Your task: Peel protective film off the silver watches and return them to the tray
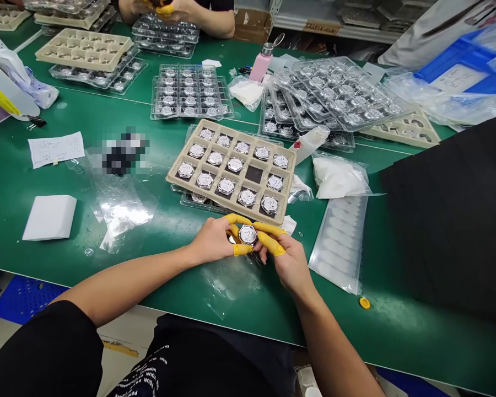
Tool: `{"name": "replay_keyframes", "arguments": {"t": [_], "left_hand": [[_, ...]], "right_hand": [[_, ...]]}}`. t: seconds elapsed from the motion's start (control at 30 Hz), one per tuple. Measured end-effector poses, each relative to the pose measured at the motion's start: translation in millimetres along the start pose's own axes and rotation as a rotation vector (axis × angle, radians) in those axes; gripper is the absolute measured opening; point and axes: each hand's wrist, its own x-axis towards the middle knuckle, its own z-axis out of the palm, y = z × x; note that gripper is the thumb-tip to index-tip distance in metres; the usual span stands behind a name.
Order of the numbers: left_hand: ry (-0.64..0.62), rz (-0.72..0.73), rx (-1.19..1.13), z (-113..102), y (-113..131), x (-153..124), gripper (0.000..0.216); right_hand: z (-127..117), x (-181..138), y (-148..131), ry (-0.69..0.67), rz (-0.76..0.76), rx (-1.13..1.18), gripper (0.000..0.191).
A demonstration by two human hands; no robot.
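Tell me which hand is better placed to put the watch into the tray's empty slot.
Probably the right hand. Both hands pinch the watch, but the empty slot in the tray lies just ahead and slightly right of it, in line with the right fingers; the left hand reaches in sideways.

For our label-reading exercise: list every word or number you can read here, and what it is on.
Nothing reads clearly.
Paper slip: print too small.
Yellow bottle label: blurred.
Blue bin label: blurred.
Garment lettering: cut off, garbled.
Watch in left hand and right hand: markings too small.
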Motion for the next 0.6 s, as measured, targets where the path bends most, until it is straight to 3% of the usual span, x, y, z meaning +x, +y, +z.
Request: {"name": "replay_keyframes", "arguments": {"t": [0.17, 0.4, 0.6], "left_hand": [[-0.006, -0.016, -0.022, 2, -3, 0, 0.053], [-0.010, -0.001, 0.005, 2, -4, -1, 0.052], [-0.010, 0.024, 0.012, 2, -2, -1, 0.052]], "right_hand": [[10, -1, -3, 0.046, 0.072, 0.107, 0.046], [17, -1, 1, 0.083, 0.022, 0.157, 0.042], [21, 2, 1, 0.110, 0.066, 0.179, 0.046]]}}
